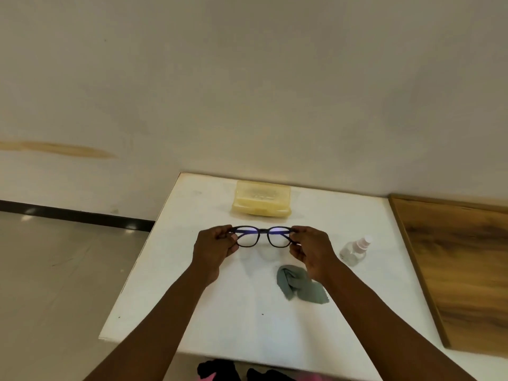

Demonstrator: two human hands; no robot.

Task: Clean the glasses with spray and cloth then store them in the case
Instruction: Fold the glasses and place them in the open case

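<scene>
Dark-framed glasses (263, 236) hang above the white table (247, 320), lenses facing me. My left hand (215, 250) pinches the frame's left end and my right hand (313, 250) pinches its right end. A yellowish translucent case (261, 198) lies shut at the table's far edge, beyond the glasses. A crumpled grey-green cloth (298, 287) lies on the table under my right wrist. A small clear spray bottle (355, 250) with a white cap lies on its side to the right of my right hand.
A wooden board (461, 270) borders the table on the right. A pale wall (247, 92) stands right behind the table. Grey floor (55, 284) lies to the left.
</scene>
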